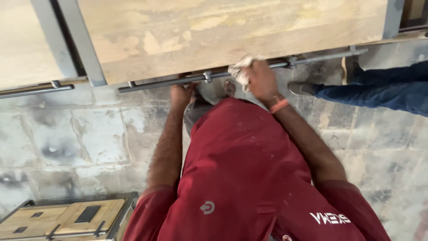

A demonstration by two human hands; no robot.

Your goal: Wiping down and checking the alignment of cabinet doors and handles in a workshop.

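1. Grey metal bar (249, 71) runs along the lower edge of the pale wooden panel (232, 31); the right hand (261, 80) presses a crumpled white cloth (240, 69) on it, fingers curled shut round the cloth.
2. Cloth could snag on the bar's small bracket (207, 76).
3. Left hand (182, 93) reaches under the panel; I cannot tell its grip, so the panel might shift.
4. Another person's blue-trousered leg (379, 91) stands close by on the stone floor (89, 134).

Stained stone-slab floor (89, 129), with wooden panel furniture (214, 31) and a small wooden-topped unit (67, 218) set on it.
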